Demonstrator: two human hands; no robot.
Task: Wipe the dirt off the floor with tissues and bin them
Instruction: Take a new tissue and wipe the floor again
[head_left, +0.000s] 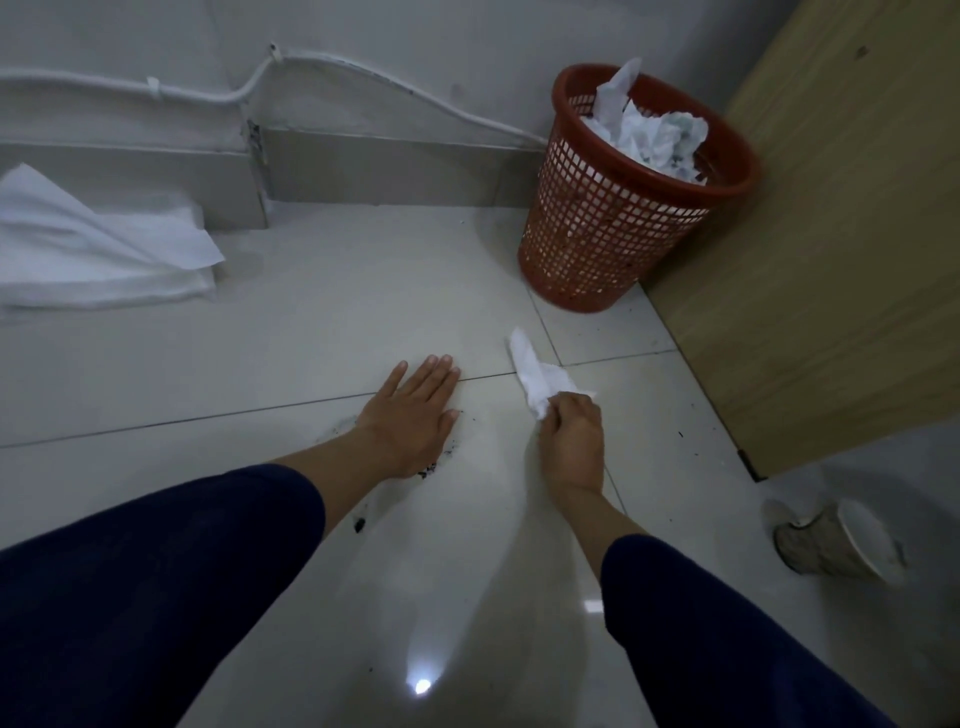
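Left hand (415, 415) flat on the floor (311, 338), fingers straight and close together, dirt (428, 472) just beside its heel. Right hand (571, 441) curled, fingers pinching a crumpled tissue (535, 376) that trails onto the tiles beyond it. Farther off by the wall, red bin (623, 208) stuffed with used tissues (649, 135); tissue stack (104, 249) at far left.
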